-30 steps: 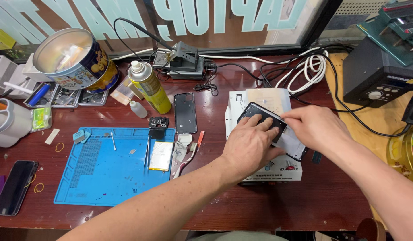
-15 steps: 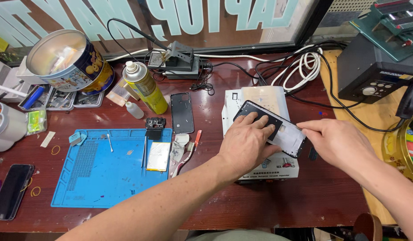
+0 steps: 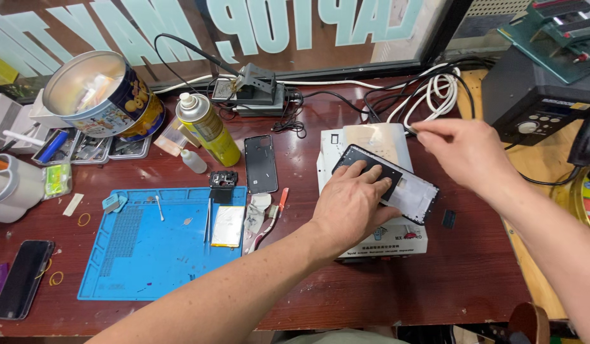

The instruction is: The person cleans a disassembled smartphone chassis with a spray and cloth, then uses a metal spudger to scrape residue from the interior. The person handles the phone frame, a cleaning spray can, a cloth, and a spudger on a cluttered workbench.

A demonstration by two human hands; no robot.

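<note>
My left hand [image 3: 352,204] lay flat, palm down and fingers spread, on the black rectangular phone frame [image 3: 397,181], pressing it rather than grasping it. The frame rested at a slant on top of the white box-shaped heating plate [image 3: 371,191] that stood on the dark red wooden table [image 3: 435,280], with one of its corners jutting past the plate's right edge. My right hand [image 3: 467,150] hung in the air above and to the right of the frame, clear of it, with thumb and forefinger pinched together near the white coiled cable [image 3: 435,95]; whether something tiny sat between those fingertips, I could not tell. A small black square part [image 3: 448,218] lay on the table just beside the plate. To the left of the plate lay a dark phone back panel [image 3: 260,164], and beyond it a blue silicone work mat [image 3: 161,239] carrying a pale flat battery [image 3: 229,226] and tweezers. A yellow spray can [image 3: 209,129] stood near the mat's far edge, with a large round tin [image 3: 104,95] tilted behind it. A black phone [image 3: 22,286] lay at the table's left edge.
</note>
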